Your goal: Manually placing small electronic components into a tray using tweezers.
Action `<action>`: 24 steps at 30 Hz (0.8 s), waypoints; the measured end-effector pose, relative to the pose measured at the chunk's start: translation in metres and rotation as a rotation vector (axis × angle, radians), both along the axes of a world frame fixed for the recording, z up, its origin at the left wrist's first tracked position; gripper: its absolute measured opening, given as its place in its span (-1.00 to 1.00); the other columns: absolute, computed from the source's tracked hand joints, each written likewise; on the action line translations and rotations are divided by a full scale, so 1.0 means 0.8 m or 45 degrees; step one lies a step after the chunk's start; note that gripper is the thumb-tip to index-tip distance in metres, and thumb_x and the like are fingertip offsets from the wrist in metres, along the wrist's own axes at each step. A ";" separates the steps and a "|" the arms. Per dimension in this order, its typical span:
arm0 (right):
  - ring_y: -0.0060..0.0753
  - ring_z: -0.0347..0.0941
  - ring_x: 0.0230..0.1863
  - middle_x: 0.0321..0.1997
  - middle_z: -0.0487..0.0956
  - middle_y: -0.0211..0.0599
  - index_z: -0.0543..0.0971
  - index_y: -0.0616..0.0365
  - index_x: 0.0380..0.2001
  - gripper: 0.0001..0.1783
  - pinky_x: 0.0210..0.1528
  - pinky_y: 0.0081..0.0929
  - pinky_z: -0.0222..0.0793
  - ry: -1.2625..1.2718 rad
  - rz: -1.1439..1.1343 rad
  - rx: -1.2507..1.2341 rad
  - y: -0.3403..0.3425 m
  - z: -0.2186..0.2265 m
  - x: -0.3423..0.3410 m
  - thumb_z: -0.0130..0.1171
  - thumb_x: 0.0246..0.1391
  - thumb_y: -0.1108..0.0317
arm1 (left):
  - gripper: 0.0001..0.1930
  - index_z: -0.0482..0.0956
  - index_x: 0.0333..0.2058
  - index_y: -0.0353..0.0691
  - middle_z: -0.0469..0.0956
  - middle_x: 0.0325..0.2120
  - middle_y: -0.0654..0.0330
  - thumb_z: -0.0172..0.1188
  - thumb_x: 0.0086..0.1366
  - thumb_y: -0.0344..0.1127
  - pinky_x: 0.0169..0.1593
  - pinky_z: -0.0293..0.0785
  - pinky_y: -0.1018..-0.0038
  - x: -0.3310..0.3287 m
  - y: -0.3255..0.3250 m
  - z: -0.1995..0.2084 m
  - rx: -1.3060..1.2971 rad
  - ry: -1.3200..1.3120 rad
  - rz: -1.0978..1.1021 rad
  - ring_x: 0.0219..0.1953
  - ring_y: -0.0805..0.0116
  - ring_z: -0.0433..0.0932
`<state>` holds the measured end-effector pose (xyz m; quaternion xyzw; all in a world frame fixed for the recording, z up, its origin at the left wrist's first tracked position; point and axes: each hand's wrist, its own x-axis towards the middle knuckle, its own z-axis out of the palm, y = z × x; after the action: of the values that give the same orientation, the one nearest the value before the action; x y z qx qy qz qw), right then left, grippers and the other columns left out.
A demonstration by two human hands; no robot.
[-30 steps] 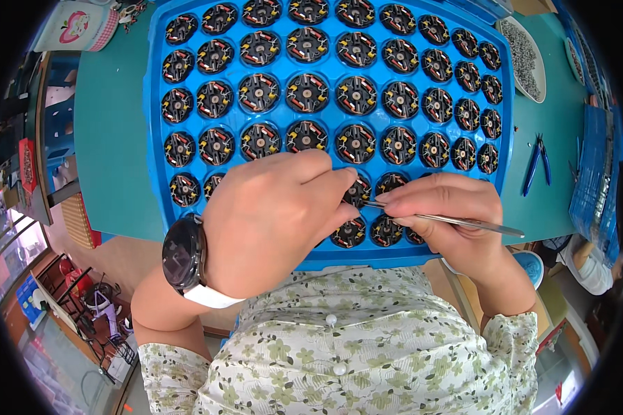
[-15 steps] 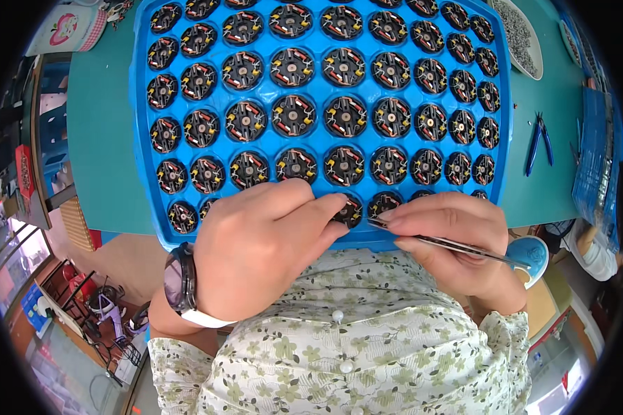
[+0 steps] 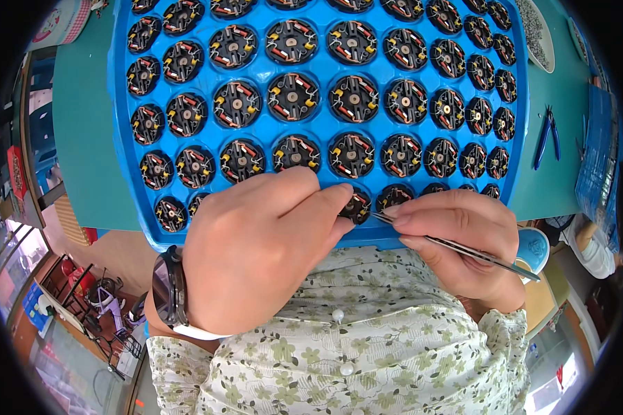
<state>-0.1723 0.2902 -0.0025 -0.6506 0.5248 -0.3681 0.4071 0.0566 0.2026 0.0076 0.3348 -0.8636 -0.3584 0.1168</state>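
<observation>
At the near edge of the blue tray (image 3: 377, 239), left fingers (image 3: 335, 198) pinched a round black part (image 3: 356, 207); right fingers (image 3: 422, 208) held tweezers (image 3: 477, 256), tip just beside it. Excess pressure could have caused a damaging skid.

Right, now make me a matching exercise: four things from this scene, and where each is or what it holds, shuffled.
1. Tweezers
2. Pliers
3. Watch
4. Tray

A. Holding rows of round black parts
B. On the left wrist
C. In the right hand
D. Lying on the green table, to the right of the tray

Pairs: 1-C, 2-D, 3-B, 4-A
</observation>
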 end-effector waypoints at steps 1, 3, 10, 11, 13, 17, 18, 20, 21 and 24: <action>-0.25 0.70 -0.35 -0.27 0.72 -0.11 0.74 0.26 -0.22 -0.72 -0.42 -0.47 0.61 -0.005 0.019 0.001 -0.001 0.000 -0.001 0.47 -0.09 0.60 | -0.64 0.74 -0.22 -0.25 0.50 -0.53 0.20 0.54 -0.06 -0.38 -0.51 0.37 0.37 -0.001 -0.001 0.000 0.005 -0.001 0.000 -0.58 0.26 0.47; -0.25 0.69 -0.36 -0.27 0.72 -0.12 0.74 0.25 -0.23 -0.72 -0.43 -0.47 0.61 -0.009 0.032 0.002 -0.002 0.000 -0.002 0.47 -0.10 0.61 | -0.63 0.74 -0.22 -0.26 0.50 -0.54 0.18 0.54 -0.07 -0.39 -0.51 0.38 0.36 -0.002 -0.002 0.000 0.018 -0.013 -0.021 -0.58 0.24 0.48; -0.21 0.68 -0.34 -0.29 0.71 -0.13 0.74 0.25 -0.25 -0.75 -0.36 -0.45 0.61 -0.097 0.116 0.084 -0.015 -0.006 -0.007 0.47 -0.08 0.59 | -0.63 0.73 -0.22 -0.29 0.50 -0.54 0.16 0.54 -0.08 -0.41 -0.50 0.38 0.35 -0.007 -0.007 0.003 0.033 -0.039 -0.073 -0.57 0.22 0.49; -0.21 0.68 -0.34 -0.29 0.71 -0.13 0.74 0.25 -0.25 -0.75 -0.36 -0.45 0.61 -0.097 0.117 0.084 -0.016 -0.007 -0.007 0.47 -0.08 0.59 | -0.64 0.73 -0.22 -0.29 0.50 -0.54 0.16 0.53 -0.08 -0.41 -0.50 0.38 0.35 -0.007 -0.007 0.003 0.034 -0.037 -0.076 -0.57 0.21 0.49; -0.20 0.68 -0.32 -0.32 0.71 -0.16 0.75 0.24 -0.27 -0.79 -0.31 -0.41 0.61 -0.189 0.129 0.156 -0.019 -0.010 -0.007 0.46 -0.06 0.58 | -0.64 0.73 -0.22 -0.29 0.50 -0.55 0.16 0.53 -0.08 -0.42 -0.50 0.39 0.35 -0.006 -0.006 0.003 0.036 -0.036 -0.072 -0.56 0.21 0.49; -0.23 0.70 -0.31 -0.28 0.74 -0.04 0.77 0.29 -0.31 -0.82 -0.28 -0.48 0.60 -0.184 0.168 0.195 -0.027 -0.009 -0.008 0.43 -0.05 0.50 | -0.65 0.73 -0.23 -0.29 0.49 -0.56 0.16 0.52 -0.07 -0.40 -0.49 0.39 0.34 -0.001 -0.006 -0.001 0.023 -0.015 -0.067 -0.55 0.21 0.51; -0.24 0.70 -0.32 -0.28 0.74 -0.04 0.77 0.28 -0.31 -0.82 -0.28 -0.48 0.59 -0.220 0.157 0.251 -0.027 -0.010 -0.009 0.43 -0.05 0.49 | -0.65 0.73 -0.23 -0.29 0.49 -0.56 0.16 0.52 -0.06 -0.40 -0.49 0.40 0.34 0.000 -0.007 -0.002 0.027 -0.015 -0.071 -0.55 0.20 0.51; -0.25 0.70 -0.32 -0.28 0.74 -0.04 0.77 0.28 -0.31 -0.82 -0.29 -0.48 0.59 -0.258 0.145 0.309 -0.027 -0.010 -0.009 0.43 -0.04 0.49 | -0.65 0.73 -0.23 -0.29 0.49 -0.56 0.16 0.52 -0.06 -0.39 -0.49 0.40 0.34 0.000 -0.008 0.000 0.031 -0.024 -0.080 -0.54 0.20 0.51; -0.25 0.70 -0.32 -0.29 0.74 -0.03 0.77 0.29 -0.31 -0.82 -0.29 -0.48 0.59 -0.271 0.155 0.347 -0.030 -0.009 -0.010 0.42 -0.05 0.49 | -0.65 0.73 -0.23 -0.29 0.49 -0.56 0.16 0.52 -0.06 -0.38 -0.48 0.40 0.33 0.000 -0.009 0.000 0.032 -0.032 -0.091 -0.54 0.20 0.51; -0.25 0.70 -0.32 -0.29 0.74 -0.03 0.77 0.28 -0.33 -0.84 -0.29 -0.48 0.59 -0.232 0.191 0.331 -0.033 -0.004 -0.007 0.41 -0.05 0.51 | -0.65 0.73 -0.24 -0.29 0.50 -0.56 0.17 0.52 -0.07 -0.37 -0.48 0.41 0.33 0.003 -0.010 0.001 0.035 -0.021 -0.088 -0.54 0.19 0.52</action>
<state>-0.1778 0.2635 -0.0060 -0.5938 0.4789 -0.3229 0.5601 0.0589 0.1947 0.0088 0.3093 -0.8706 -0.3712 0.0925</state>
